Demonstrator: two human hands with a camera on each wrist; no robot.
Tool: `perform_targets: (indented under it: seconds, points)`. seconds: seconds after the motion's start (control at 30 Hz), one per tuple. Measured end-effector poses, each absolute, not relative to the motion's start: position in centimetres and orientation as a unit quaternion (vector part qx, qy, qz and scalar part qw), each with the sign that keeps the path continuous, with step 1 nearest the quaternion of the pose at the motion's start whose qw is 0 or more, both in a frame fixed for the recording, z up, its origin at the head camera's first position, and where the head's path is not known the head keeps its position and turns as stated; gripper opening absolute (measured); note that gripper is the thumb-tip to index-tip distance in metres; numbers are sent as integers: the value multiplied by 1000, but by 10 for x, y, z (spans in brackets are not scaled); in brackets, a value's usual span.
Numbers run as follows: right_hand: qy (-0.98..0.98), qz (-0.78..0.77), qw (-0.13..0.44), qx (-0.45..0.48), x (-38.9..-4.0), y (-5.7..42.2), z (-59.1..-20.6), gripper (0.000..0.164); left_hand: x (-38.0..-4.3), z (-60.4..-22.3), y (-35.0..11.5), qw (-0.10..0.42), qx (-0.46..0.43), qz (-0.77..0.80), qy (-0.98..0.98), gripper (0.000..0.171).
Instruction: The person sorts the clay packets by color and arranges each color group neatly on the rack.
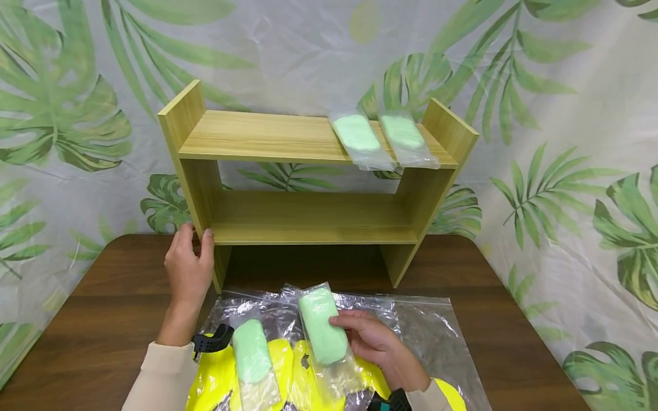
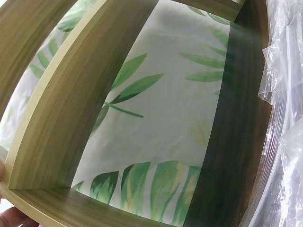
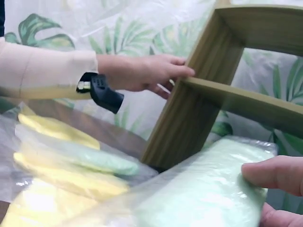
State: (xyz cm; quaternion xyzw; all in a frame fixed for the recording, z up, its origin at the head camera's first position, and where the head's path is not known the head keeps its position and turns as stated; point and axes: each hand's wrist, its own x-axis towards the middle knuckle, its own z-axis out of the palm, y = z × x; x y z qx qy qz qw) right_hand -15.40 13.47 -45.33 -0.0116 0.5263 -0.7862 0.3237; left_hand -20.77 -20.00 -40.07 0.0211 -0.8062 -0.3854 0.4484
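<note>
My left hand (image 1: 189, 260) grips the left side panel of a wooden shelf unit (image 1: 313, 233), its thumb on the front edge at the middle board. In my right hand (image 1: 371, 342) is a clear plastic bag with a soft, pale green slab (image 1: 323, 325), pinched at its right edge between thumb and fingers. A second green packet (image 1: 252, 351) lies to its left, on top of large clear bags with bright yellow contents (image 1: 211, 371). In the right wrist view, the held packet (image 3: 208, 189) fills the lower middle, in front of the shelf.
Two more green packets, one left (image 1: 357, 134) and one right (image 1: 403, 132), lie side by side on the top board's right part, their bag ends hanging over its front edge. A dark brown table (image 1: 118, 308) carries everything. Leaf-patterned cloth (image 1: 545, 114) hangs behind.
</note>
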Motion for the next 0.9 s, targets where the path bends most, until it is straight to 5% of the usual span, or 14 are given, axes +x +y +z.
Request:
perform_targets:
  seconds: [0.33, 0.67, 0.9]
  points:
    - [432, -815, 386, -9, -152, 135, -446, 48, -208, -401, -200, 449, 19, -389, -804, 26]
    - [312, -816, 480, -78, -154, 139, -449, 59, -208, -401, -200, 450, 20, -389, -804, 26]
    - [300, -821, 479, -78, -154, 139, -449, 59, -207, -401, -199, 447, 24, -389, -805, 26]
